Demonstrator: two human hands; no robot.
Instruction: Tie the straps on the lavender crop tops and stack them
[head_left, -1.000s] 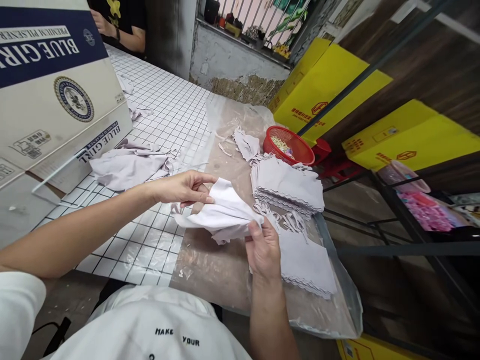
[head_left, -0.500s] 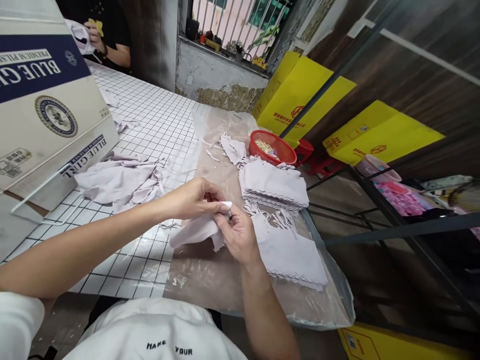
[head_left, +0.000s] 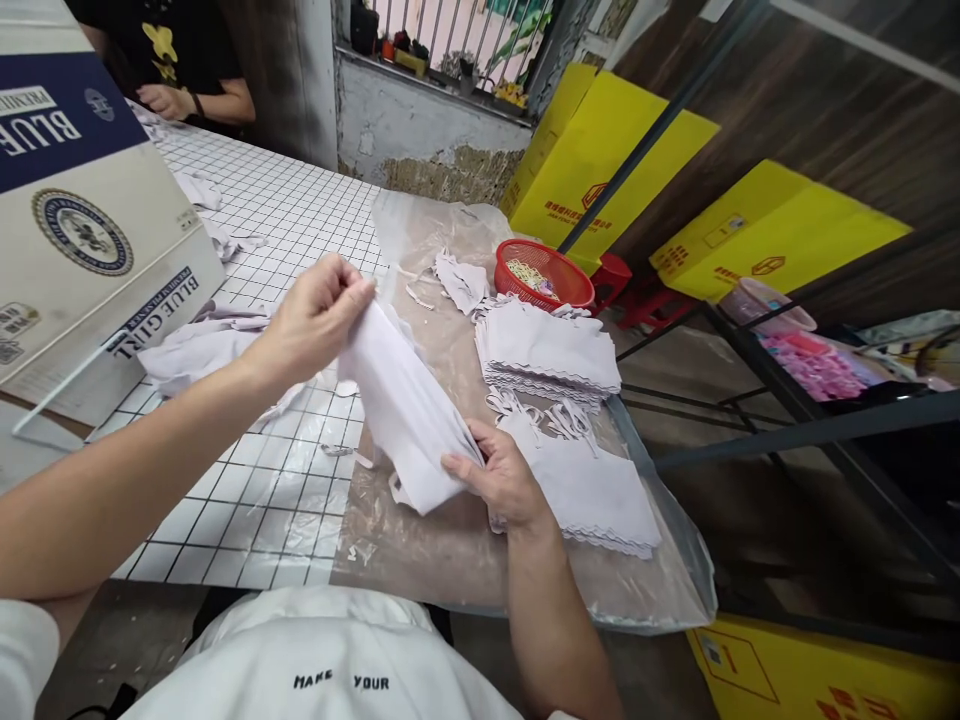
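Note:
A pale lilac fabric piece (head_left: pixel 409 405) is stretched between my two hands above the table. My left hand (head_left: pixel 319 310) pinches its upper left end, fingers closed. At the lower right end, my right hand (head_left: pixel 499 475) grips it with the thumb on top. Just right of my right hand lies a stack of similar fabric pieces (head_left: pixel 592 495) with thin ties at its top edge. Behind that sits another stack (head_left: pixel 547 350) with wavy edges. A loose heap of the same cloth (head_left: pixel 202 350) lies left of my left hand, partly hidden by my arm.
A white-and-blue carton (head_left: pixel 82 230) stands at the left. The grid-patterned table (head_left: pixel 285 190) is partly covered by plastic sheeting (head_left: pixel 420 570). A red basket (head_left: pixel 544 273) stands behind the stacks. Metal shelving (head_left: pixel 810 435) is at the right. A co-worker's hand (head_left: pixel 166 101) is across the table.
My hands have moved apart, the left one up and leftward, opening out the bunched fabric piece between them. The co-worker's hand has lowered. The view has shifted slightly.

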